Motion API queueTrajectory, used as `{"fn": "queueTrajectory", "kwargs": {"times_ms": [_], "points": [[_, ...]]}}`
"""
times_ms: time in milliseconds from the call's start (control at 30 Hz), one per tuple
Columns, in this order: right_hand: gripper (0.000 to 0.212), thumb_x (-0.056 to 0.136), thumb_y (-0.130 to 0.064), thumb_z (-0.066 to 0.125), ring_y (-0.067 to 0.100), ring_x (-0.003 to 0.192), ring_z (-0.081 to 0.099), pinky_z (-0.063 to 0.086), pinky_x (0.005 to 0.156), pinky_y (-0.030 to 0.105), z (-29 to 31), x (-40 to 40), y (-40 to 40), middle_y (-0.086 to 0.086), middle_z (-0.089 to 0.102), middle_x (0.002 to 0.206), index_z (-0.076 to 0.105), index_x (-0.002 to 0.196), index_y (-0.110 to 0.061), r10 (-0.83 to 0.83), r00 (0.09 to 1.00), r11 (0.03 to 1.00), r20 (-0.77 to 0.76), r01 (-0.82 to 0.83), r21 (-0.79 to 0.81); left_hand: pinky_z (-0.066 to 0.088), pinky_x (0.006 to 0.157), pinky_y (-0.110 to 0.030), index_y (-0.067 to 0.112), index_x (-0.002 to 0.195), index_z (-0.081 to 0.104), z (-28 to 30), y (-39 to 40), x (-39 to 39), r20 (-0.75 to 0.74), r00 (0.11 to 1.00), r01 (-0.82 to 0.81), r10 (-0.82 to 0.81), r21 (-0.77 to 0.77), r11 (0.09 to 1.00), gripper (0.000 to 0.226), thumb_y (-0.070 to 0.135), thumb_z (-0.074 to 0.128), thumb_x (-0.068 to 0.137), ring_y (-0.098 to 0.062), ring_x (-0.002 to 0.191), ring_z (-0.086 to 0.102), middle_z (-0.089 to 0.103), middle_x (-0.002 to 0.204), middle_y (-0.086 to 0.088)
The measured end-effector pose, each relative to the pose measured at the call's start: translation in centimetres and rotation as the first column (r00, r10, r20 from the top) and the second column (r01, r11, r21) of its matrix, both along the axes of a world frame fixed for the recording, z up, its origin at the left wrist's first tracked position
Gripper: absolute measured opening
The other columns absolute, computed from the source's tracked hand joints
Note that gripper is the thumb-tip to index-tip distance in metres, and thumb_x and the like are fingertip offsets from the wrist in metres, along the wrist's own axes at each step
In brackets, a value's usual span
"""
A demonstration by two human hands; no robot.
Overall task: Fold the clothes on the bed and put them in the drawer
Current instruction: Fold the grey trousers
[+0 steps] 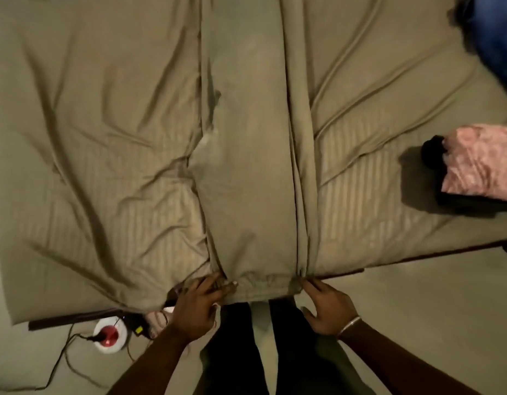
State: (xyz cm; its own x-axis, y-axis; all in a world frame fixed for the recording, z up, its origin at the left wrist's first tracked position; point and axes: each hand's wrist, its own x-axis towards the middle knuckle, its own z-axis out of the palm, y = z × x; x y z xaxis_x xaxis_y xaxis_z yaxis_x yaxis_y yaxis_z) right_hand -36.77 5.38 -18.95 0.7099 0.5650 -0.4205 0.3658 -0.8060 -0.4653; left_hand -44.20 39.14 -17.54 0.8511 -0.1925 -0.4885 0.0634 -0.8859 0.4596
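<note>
A long tan cloth, folded into a narrow strip, lies down the middle of the bed, on a striped tan sheet. Its near end hangs over the bed's front edge. My left hand pinches the near left corner of the strip, thumb on top. My right hand, with a metal bangle at the wrist, grips the near right corner. A folded pink garment lies on a black one at the bed's right side.
Something blue lies at the bed's far right corner. On the floor at the lower left stands a round white and red device with black cables trailing from it. My dark-trousered legs stand against the bed's front edge.
</note>
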Motion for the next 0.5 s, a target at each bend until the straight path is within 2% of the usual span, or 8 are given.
{"fn": "queueTrajectory", "kwargs": {"times_ms": [67,167,267,300,367,433,500], "points": [[0.063,0.08,-0.053,0.061,0.027,0.091,0.06,0.056,0.059,0.035,-0.8,-0.2,-0.1,0.009,0.054,0.112,0.047,0.134,-0.025,-0.065,0.998,0.997,-0.003,0.065,0.037,0.044,0.074,-0.036,0.047,0.138,0.048,-0.6,-0.2,-0.3,0.003,1.0,-0.02,0.02,-0.006,1.0,0.074,0.043,0.049,0.065,-0.018,0.106,0.05,0.056,0.135,0.006],[0.05,0.086,-0.049,0.058,0.027,0.082,0.051,0.049,0.063,0.039,0.0,1.3,1.8,0.009,0.046,0.098,0.057,0.121,-0.013,-0.319,0.928,0.935,0.193,0.275,0.223,0.032,0.073,-0.035,0.035,0.136,0.05,-0.7,-0.7,0.7,0.182,0.979,-0.078,0.092,-0.078,0.994,0.067,0.051,0.047,0.071,-0.023,0.1,0.055,0.058,0.125,0.004],[0.041,0.092,-0.041,0.051,0.034,0.1,0.053,0.048,0.082,0.043,0.7,4.9,6.7,0.016,0.048,0.115,0.055,0.12,-0.01,-0.464,0.806,0.873,0.366,0.346,0.343,0.036,0.081,-0.039,0.021,0.129,0.06,-0.4,-2.7,4.6,0.401,0.892,-0.203,0.208,-0.055,0.978,0.054,0.042,0.05,0.08,-0.03,0.105,0.059,0.058,0.128,-0.002],[0.042,0.094,-0.04,0.049,0.034,0.11,0.053,0.044,0.089,0.044,0.8,6.4,8.5,0.016,0.049,0.124,0.054,0.124,-0.011,-0.459,0.789,0.878,0.409,0.331,0.346,0.037,0.087,-0.041,0.02,0.129,0.061,-0.3,-3.5,6.6,0.466,0.854,-0.238,0.231,-0.045,0.97,0.051,0.039,0.05,0.084,-0.029,0.113,0.058,0.059,0.131,-0.003],[0.051,0.095,-0.044,0.044,0.031,0.132,0.046,0.035,0.101,0.045,0.7,9.3,11.7,0.013,0.046,0.144,0.048,0.137,-0.016,-0.356,0.809,0.93,0.468,0.256,0.265,0.036,0.102,-0.044,0.02,0.137,0.057,0.0,-5.0,10.5,0.546,0.807,-0.249,0.225,-0.032,0.968,0.053,0.037,0.05,0.087,-0.026,0.132,0.048,0.053,0.144,-0.004],[0.061,0.096,-0.048,0.041,0.024,0.148,0.025,0.023,0.113,0.049,-0.4,11.3,13.5,0.008,0.03,0.159,0.038,0.149,-0.018,-0.24,0.865,0.971,0.441,0.207,0.122,0.025,0.113,-0.048,0.029,0.148,0.043,-0.6,-5.6,13.1,0.463,0.865,-0.246,0.196,0.05,0.968,0.063,0.045,0.047,0.087,-0.024,0.147,0.029,0.033,0.158,-0.001],[0.067,0.097,-0.05,0.038,0.021,0.152,0.012,0.017,0.119,0.05,-2.4,11.9,13.5,0.007,0.016,0.164,0.026,0.155,-0.018,-0.227,0.899,0.971,0.375,0.241,0.011,0.015,0.117,-0.052,0.042,0.153,0.023,-2.6,-5.3,13.4,0.3,0.912,-0.325,0.278,0.121,0.938,0.067,0.056,0.039,0.089,-0.021,0.152,0.011,0.011,0.165,0.005]]}}
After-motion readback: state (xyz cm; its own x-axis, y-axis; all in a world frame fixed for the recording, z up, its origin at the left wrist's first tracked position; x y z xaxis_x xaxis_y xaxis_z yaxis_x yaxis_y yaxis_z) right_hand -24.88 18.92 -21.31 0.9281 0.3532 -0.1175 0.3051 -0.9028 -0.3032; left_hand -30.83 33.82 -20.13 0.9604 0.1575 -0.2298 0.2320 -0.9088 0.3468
